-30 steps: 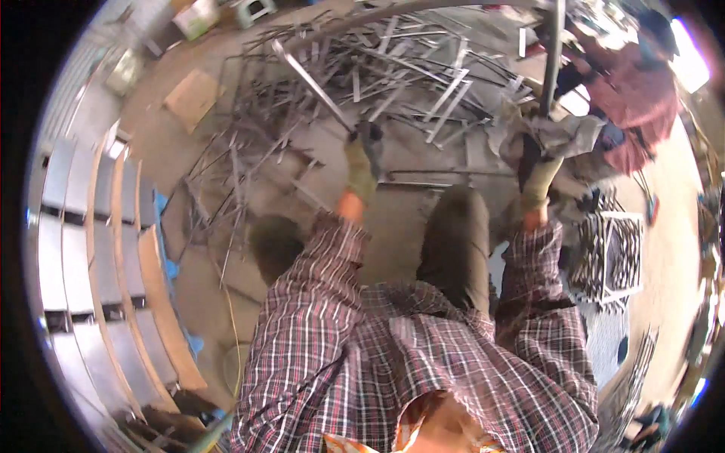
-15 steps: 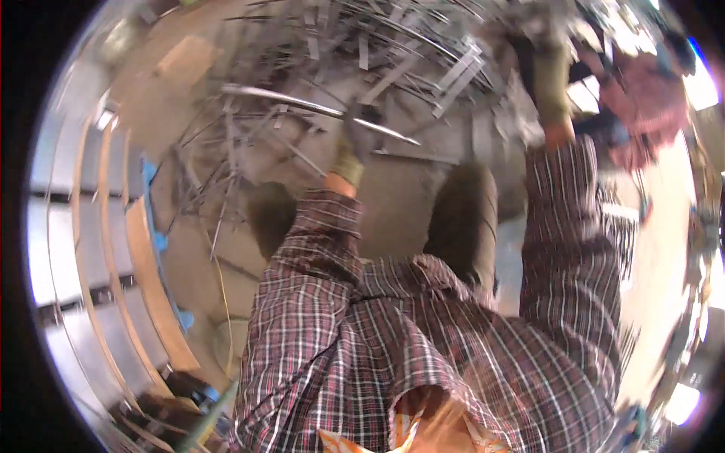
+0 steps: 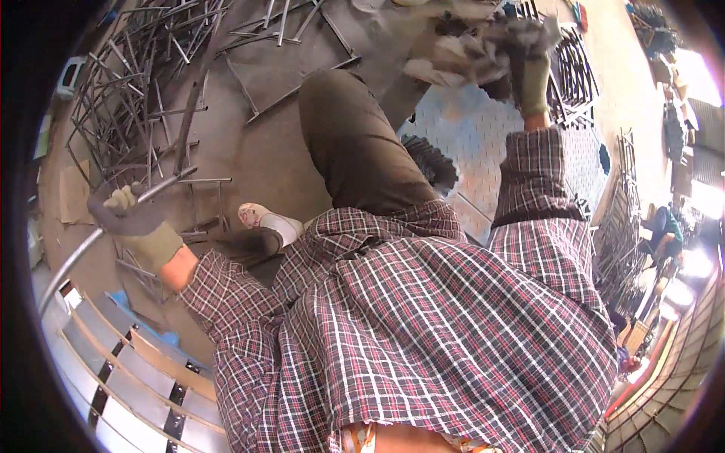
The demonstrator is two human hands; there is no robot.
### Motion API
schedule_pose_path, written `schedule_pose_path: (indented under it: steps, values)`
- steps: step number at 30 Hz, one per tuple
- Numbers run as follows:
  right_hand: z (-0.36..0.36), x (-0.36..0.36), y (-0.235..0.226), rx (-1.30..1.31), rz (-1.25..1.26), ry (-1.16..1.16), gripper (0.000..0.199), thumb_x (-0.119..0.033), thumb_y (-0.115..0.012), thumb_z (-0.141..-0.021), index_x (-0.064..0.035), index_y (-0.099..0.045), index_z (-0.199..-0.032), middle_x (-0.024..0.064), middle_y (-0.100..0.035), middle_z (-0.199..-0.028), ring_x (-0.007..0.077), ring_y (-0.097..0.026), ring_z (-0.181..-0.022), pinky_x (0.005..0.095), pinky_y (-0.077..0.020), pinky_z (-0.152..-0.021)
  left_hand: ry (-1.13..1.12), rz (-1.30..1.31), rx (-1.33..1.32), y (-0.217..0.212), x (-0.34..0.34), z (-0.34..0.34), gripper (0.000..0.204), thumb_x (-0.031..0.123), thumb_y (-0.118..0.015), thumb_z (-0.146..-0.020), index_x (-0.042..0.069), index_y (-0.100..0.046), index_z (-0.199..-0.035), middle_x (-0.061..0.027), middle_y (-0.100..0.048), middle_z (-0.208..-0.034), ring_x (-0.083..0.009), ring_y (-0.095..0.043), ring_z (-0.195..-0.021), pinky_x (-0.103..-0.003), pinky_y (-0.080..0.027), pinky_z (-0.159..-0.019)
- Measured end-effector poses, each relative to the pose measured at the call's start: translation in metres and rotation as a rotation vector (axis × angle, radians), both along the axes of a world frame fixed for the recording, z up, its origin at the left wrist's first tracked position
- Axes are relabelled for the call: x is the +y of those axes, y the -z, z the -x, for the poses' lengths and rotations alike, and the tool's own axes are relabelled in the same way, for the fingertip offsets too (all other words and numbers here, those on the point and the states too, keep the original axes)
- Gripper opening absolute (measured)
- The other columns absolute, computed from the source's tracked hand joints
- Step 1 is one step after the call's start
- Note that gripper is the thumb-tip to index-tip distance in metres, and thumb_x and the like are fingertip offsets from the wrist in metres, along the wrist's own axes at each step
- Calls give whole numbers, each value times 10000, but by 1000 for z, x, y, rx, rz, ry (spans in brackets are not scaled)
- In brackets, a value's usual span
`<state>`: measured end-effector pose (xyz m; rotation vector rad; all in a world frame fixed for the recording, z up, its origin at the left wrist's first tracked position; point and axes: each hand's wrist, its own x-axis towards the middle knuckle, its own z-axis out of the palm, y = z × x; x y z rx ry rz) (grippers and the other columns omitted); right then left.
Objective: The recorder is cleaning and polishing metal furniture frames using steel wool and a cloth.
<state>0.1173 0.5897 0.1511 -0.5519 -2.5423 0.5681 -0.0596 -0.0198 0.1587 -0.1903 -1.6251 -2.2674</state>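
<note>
Left hand (image 3: 136, 223) with rod (image 3: 113, 219), swung leftward

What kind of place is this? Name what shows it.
Probably a metal fabrication workshop: a heap of cut steel bars and frames on the concrete floor, stacked wire grids, and the gloved left hand gripping a metal rod.

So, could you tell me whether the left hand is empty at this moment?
No, the gloved left hand is closed around a long thin metal rod that runs past it on both sides.

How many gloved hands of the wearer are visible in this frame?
2. The left hand, at the left edge, grips a long metal rod. The right hand, raised at the upper right, is blurred; what it holds cannot be told.
</note>
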Motion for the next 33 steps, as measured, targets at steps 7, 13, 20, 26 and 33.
schedule_pose_path:
  steps: [7, 13, 20, 26, 33]
  values:
    - [-129, 70, 175, -618, -86, 186, 607, -448, -733, -722, -72, -612, -1181, 227, -644, -1118, 358, -600, -1067, 434, -484, -880, -310, 298, -116, -7, 35, 1, 409, 101, -465, -905, 14, -457, -1305, 22, -336, -794, -94, -395, -720, -257, -436, -680]
    - [-103, 42, 147, -1176, 152, 255, 448, -253, -670, -791, -65, -619, -1193, 203, -604, -1226, 366, -587, -1112, 426, -484, -894, -257, 531, -259, -28, 68, -20, 446, 214, -398, -978, 66, -464, -1394, 37, -328, -789, -95, -352, -712, -234, -339, -646]
    - [-65, -70, 67, -287, -349, 12, 341, -142, -609, -785, -50, -597, -1113, 192, -598, -1014, 378, -599, -899, 448, -490, -804, -136, 234, -336, -20, 36, -11, 418, 249, -421, -989, 108, -490, -1376, 1, -428, -833, -120, -431, -804, -275, -391, -779]
    - [-130, -121, 216, -912, 211, -195, 458, -183, -559, -850, -18, -526, -1275, 201, -627, -1101, 346, -626, -965, 418, -507, -846, -245, -62, -518, -29, 57, -19, 346, 313, -525, -961, 128, -537, -1253, -2, -535, -959, -127, -523, -922, -318, -429, -861]
    - [-44, -186, 177, -533, 463, -363, 473, -191, -562, -861, -9, -507, -1294, 184, -620, -1126, 311, -622, -973, 397, -506, -847, -153, 258, -356, -15, 52, -10, 201, 256, -576, -916, 59, -557, -948, -13, -524, -846, -114, -458, -756, -284, -371, -635]
